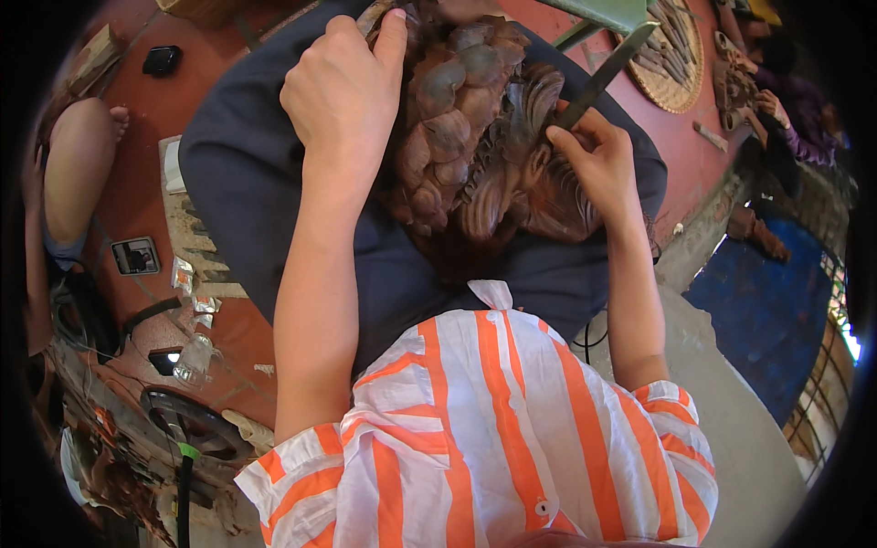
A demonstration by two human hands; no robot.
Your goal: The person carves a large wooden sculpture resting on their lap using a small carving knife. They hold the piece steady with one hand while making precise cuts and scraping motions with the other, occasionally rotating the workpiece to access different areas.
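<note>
A dark brown wood carving [457,119] with rounded, scale-like lumps and grooved curls rests on my lap, over dark trousers [242,173]. Its far end runs up to the top edge of the picture. My left hand [343,91] is closed over the carving's far left side, the thumb stretched along it and the fingertips hidden. In my right hand [598,164], thumb and fingers pinch a long, flat dark blade [610,73], perhaps a knife or a file. It points up and to the right, its lower end close to the carving's right side.
A green plastic stool or chair [603,11] stands just beyond the blade. Behind it, a round woven tray [681,55] holds several slim tools. Other people sit at both sides; a bare knee [80,164] shows at left. A phone [135,257] and a fan [196,425] are at left.
</note>
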